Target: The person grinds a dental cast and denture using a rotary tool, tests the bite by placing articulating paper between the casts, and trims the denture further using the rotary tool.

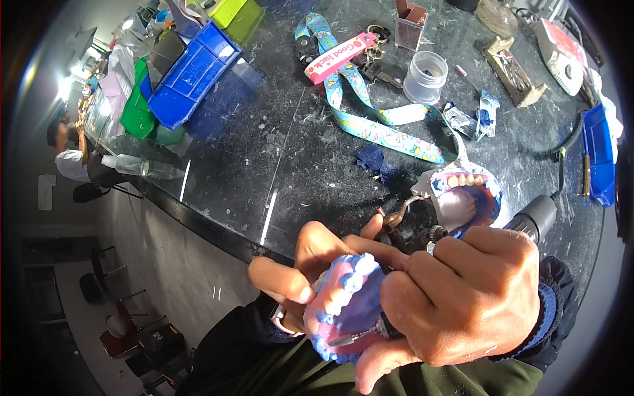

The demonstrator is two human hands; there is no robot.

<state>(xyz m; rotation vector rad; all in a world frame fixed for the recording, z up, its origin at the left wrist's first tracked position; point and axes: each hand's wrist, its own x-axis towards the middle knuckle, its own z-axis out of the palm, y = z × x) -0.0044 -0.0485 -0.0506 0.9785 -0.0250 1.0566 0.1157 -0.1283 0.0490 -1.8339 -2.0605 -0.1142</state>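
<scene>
— Two hands at the dark worktable [264, 152]'s near edge?
— Yes. The right hand [465, 297] was closed round a rotary handpiece [528, 221], its bur [350, 339] touching the blue-and-pink denture model [350, 300], which the left hand [310, 264] gripped from behind.

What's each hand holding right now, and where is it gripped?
The left hand cradles a pink and blue dental model from its left side and behind. The right hand grips a rotary handpiece around its body, its bur tip at the model's lower edge.
</scene>
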